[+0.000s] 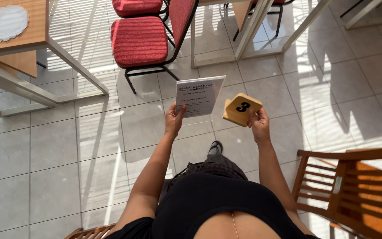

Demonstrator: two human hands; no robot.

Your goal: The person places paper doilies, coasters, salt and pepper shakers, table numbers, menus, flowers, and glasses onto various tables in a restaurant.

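My left hand (173, 120) grips a clear acrylic menu stand (199, 97) with a white printed card in it, held upright in front of me. My right hand (258, 125) holds a yellow wooden table-number block (242, 109) with a black digit on its face, just to the right of the menu stand. Both items are held over the tiled floor, apart from each other. I am standing and looking down past my black top and dark trousers.
A red cushioned chair (140, 40) stands ahead at a white-framed table. A wooden table (27, 31) with a white doily (6, 22) is at the upper left. A wooden slatted chair (350, 186) stands close at my lower right. Pale floor tiles (58, 150) lie around.
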